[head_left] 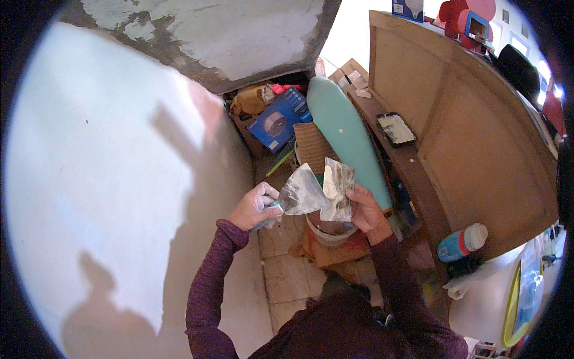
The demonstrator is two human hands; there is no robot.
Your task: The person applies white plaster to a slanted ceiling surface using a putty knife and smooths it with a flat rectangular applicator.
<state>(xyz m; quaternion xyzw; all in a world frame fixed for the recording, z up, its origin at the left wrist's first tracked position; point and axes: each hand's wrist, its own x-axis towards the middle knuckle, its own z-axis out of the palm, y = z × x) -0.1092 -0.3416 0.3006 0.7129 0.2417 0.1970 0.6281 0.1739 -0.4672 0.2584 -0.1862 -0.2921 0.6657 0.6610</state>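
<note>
My left hand (260,207) is closed round the handle of a putty knife (301,194), whose wide fan-shaped blade is smeared with whitish paste. In my right hand (366,209) is a flat rectangular scraper (338,191), pinched at its right edge and streaked with off-white paste. The blade's right corner meets or overlaps the scraper's left edge; I cannot tell whether they touch. Both tools are held above a bucket (330,234) with a pale rim, which they partly hide. White smears show on the fingers of my left hand.
A white wall (107,149) rises at left. Beyond the hands are a blue box (280,119) and a turquoise ironing board (344,122). On the brown wooden furniture (478,107) at right lie a black tray (396,129) of white paste and a blue-labelled container (461,242).
</note>
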